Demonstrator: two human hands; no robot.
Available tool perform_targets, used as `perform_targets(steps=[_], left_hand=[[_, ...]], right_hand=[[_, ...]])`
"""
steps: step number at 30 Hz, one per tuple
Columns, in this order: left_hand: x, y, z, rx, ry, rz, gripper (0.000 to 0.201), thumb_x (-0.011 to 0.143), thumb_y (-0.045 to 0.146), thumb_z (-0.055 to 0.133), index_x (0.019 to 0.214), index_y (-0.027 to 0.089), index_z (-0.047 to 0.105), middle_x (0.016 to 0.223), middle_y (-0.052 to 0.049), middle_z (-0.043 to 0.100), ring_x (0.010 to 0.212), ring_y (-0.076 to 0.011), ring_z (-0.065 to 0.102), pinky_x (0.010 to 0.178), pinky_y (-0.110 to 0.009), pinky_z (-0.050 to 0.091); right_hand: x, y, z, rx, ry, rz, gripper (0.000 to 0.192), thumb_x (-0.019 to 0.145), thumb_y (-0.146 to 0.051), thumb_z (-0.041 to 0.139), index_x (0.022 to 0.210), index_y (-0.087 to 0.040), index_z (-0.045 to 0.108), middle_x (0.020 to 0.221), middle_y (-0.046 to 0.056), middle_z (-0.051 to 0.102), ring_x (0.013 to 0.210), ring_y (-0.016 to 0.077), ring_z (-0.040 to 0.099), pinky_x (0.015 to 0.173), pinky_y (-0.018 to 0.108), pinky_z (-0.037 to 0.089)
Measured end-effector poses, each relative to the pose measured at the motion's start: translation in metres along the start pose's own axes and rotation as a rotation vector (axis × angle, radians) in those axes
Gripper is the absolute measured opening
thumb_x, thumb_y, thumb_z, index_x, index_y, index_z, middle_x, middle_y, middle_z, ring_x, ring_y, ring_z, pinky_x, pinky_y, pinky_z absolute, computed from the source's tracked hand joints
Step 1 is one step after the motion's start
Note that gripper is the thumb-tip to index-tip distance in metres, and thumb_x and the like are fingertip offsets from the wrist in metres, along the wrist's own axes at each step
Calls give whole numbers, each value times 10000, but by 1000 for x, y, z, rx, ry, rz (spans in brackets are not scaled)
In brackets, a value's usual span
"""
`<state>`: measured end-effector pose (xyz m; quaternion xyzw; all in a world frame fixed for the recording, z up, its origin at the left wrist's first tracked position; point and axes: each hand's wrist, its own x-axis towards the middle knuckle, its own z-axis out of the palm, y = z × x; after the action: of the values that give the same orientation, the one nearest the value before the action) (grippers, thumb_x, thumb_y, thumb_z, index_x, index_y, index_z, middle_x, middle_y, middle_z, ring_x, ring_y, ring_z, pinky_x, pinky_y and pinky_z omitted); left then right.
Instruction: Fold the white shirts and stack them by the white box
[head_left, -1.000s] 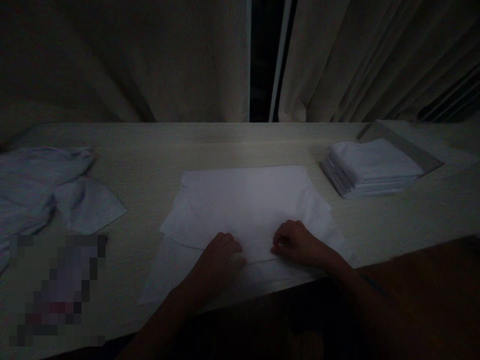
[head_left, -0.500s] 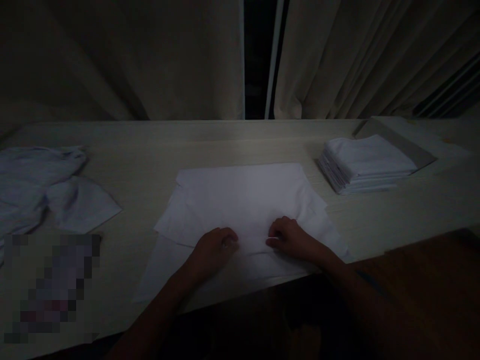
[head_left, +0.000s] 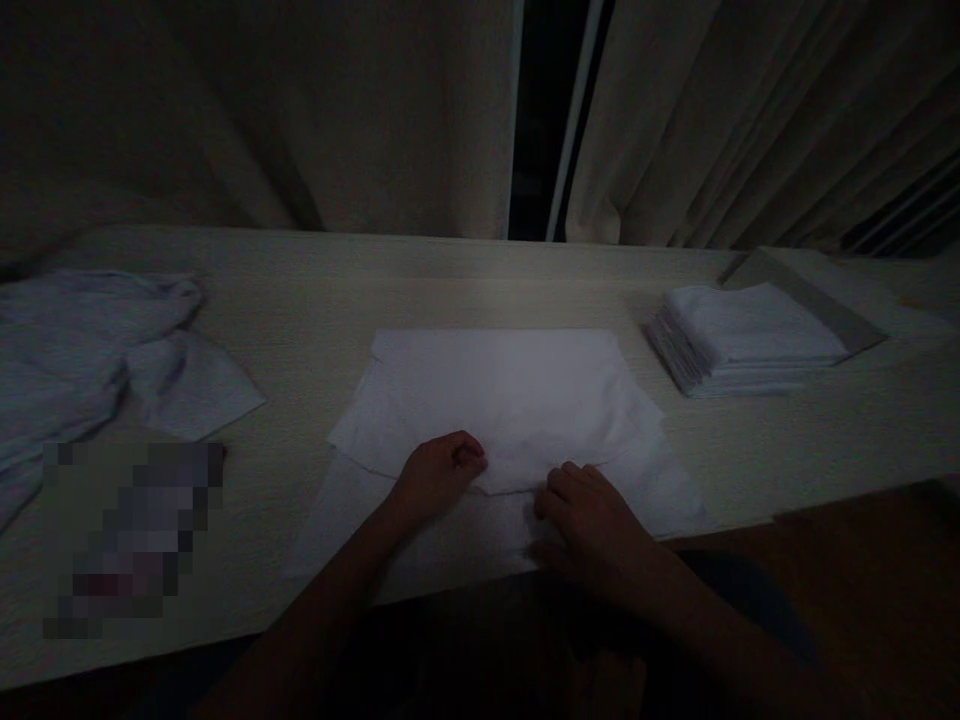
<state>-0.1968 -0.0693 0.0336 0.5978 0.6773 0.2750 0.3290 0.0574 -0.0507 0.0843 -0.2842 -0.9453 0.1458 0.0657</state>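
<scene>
On one table (head_left: 300, 310), left hand (head_left: 437, 476) and right hand (head_left: 589, 520) touch one cloth (head_left: 510, 395)

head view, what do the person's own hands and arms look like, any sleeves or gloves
The left hand and right hand are bare, with no gloves. The left forearm and right forearm show no sleeve or watch as far as they can be made out. It is too dark to tell about rings or small markings.
</scene>
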Motion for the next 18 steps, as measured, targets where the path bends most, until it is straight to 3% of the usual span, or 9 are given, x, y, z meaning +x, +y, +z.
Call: perform_targets(steps=[4,9,14,18], left_hand=[[0,-3,2,-29,-4,17,216,812,399,583,899,215,655,763,1,680,672,-137,587,636,-286,423],[-2,2,1,-11,22,38,198,837,373,563,903,209,651,780,-6,674,692,-143,592,650,-291,439],[-35,26,-3,200,223,254,189,887,358,534,888,201,639,832,-33,660,799,-166,589,757,-334,471],[-81,38,21,472,-3,487,246,913,318,488,751,209,637,711,-38,645,708,-176,594,675,-338,488]], right_hand=[[-8,0,16,-33,-91,0,230,805,-325,735,933,-192,598,984,68,604,892,207,532,753,317,390],[-11,5,26,-118,-106,-56,21,881,-180,598,887,-196,611,890,44,616,813,185,525,725,320,369],[-15,7,27,-59,-50,3,83,889,-137,542,880,-175,615,877,61,624,800,175,532,716,305,381],[-18,6,25,128,42,66,86,909,-179,517,897,-183,603,850,46,621,780,158,549,704,283,407]])
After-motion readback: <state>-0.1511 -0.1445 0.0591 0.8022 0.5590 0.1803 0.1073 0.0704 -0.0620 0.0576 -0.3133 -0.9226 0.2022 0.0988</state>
